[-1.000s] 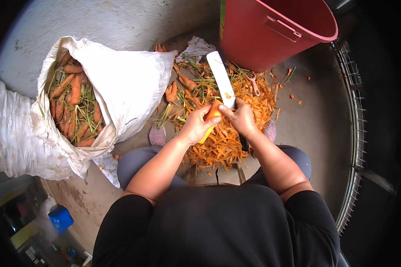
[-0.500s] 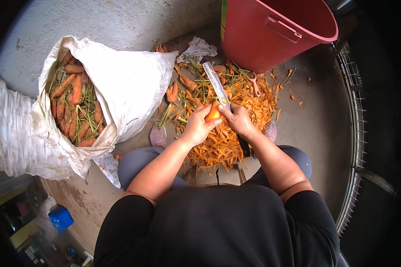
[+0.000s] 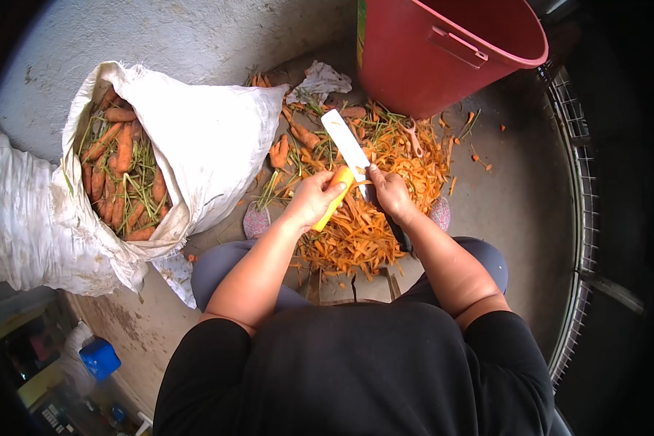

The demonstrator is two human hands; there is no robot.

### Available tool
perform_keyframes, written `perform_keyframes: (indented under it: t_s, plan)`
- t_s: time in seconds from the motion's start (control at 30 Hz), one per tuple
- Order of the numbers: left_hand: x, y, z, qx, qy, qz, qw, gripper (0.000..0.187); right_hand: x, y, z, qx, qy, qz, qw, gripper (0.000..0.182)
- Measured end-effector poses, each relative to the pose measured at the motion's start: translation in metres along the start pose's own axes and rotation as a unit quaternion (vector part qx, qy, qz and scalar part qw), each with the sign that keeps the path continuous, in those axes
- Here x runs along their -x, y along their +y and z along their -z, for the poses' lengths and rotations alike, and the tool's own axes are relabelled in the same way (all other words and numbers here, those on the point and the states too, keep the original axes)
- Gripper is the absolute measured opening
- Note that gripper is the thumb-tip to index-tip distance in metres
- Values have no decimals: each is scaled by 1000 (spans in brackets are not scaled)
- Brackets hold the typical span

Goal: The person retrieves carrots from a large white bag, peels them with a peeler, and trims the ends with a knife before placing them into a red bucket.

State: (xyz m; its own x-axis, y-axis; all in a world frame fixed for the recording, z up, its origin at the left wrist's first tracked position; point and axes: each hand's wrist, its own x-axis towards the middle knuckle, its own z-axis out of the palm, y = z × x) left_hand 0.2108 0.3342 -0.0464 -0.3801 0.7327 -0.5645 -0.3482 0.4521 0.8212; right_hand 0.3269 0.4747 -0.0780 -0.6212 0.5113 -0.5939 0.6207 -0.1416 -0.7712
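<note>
A smooth, peeled yellow-orange carrot (image 3: 339, 190) is gripped in my left hand (image 3: 314, 200), its lower end angled toward my lap. My right hand (image 3: 391, 195) is closed on a large knife (image 3: 347, 142). The broad, pale blade points up and away to the left, and the black handle runs down under my right wrist. Close by the blade is the carrot's upper end, where a thin orange strip shows between the two. Beneath both hands spreads a heap of carrot peelings (image 3: 356, 236) on the floor, with green stems mixed in.
A white woven sack (image 3: 218, 138) of unpeeled carrots (image 3: 125, 145) stands open at the left. Behind the heap is a big red bin (image 3: 429, 65). An orange-handled peeler (image 3: 414, 138) lies on the peelings. Wire mesh (image 3: 578, 182) borders the right side.
My left hand has moved left and down, bringing more of the carrot into sight. The knife has tilted, so its blade now shows broad and flat.
</note>
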Motion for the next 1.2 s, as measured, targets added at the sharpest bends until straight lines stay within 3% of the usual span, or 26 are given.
perform_keyframes:
  t_s: [0.03,0.3,0.37,0.43,0.57,0.73,0.8,0.9,1.03,1.1,1.2]
  plan:
    - [3,5,0,49,2,18,999,34,-3,6,0,9,-6,2,1000,56]
    - [6,15,17,53,53,-32,997,33,15,-11,1,110,-49,69,990,56]
    - [8,20,23,87,98,-88,987,32,9,-4,-1,131,-56,53,988,54]
    - [14,33,35,99,159,-194,963,31,8,-1,-3,131,-62,47,988,51]
    - [36,67,81,100,390,-285,870,31,8,7,-8,87,-47,63,993,44]
    - [36,46,116,333,317,-175,871,31,3,9,-6,78,-20,57,995,40]
    - [37,46,108,328,274,-151,891,32,14,-9,-8,58,-18,13,998,38]
    - [42,51,102,332,225,-175,899,30,11,-2,-11,77,-15,82,994,35]
    - [63,68,120,320,320,-230,862,28,14,-2,-13,24,-37,78,996,32]
    - [84,77,152,331,365,-261,830,26,23,-16,-10,7,-52,29,998,32]
    - [118,89,222,288,416,-279,816,27,21,-17,-8,-3,-45,39,998,31]
